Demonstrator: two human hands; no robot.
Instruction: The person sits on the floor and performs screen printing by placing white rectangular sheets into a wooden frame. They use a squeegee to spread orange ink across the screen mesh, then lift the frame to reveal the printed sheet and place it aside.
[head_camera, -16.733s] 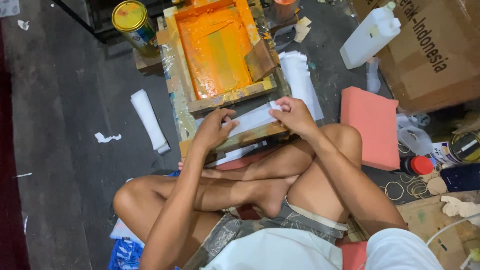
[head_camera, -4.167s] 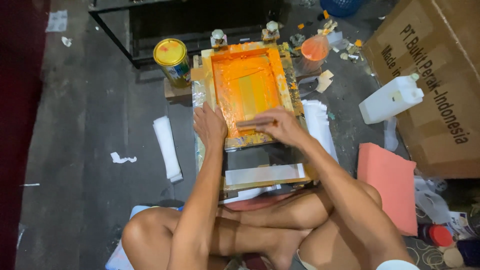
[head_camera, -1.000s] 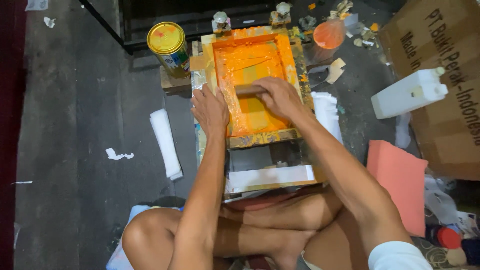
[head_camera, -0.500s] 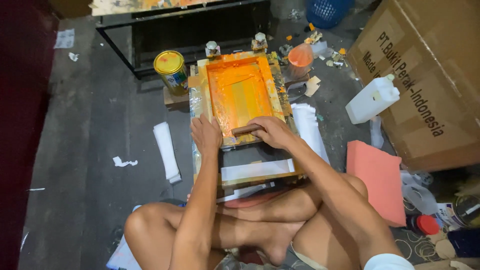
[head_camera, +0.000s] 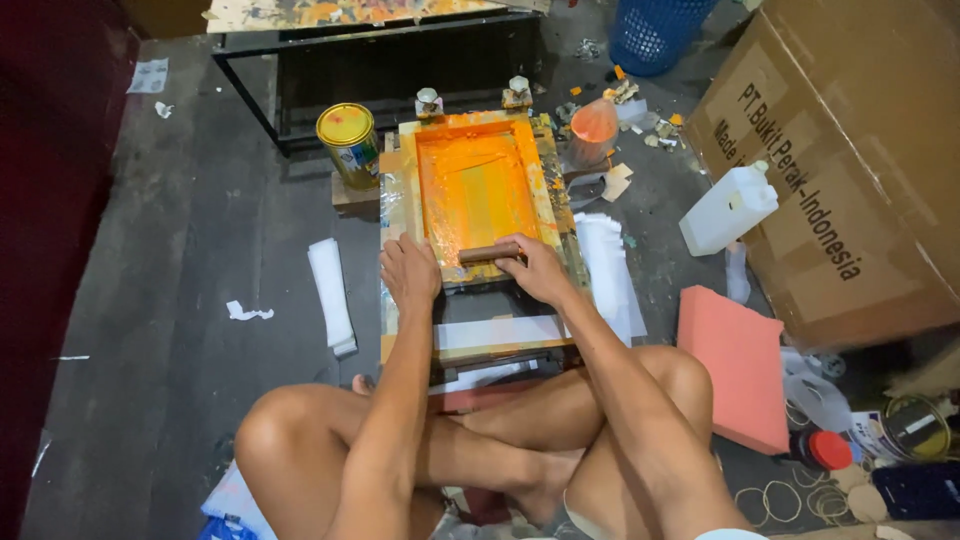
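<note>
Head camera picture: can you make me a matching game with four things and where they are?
Things:
1. yellow tin
2. white jug
3. pink foam block
4. wooden squeegee

Places:
A. under the right hand, at the near end of the orange screen frame
B. beside the person's right knee
C. against the cardboard box
D. left of the frame's far corner

Pairs: 1-D, 2-C, 3-B, 4-A

A large brown cardboard box (head_camera: 860, 170) with black print stands at right; a yellow-lidded labelled tin can (head_camera: 349, 143) stands at the frame's left.
</note>
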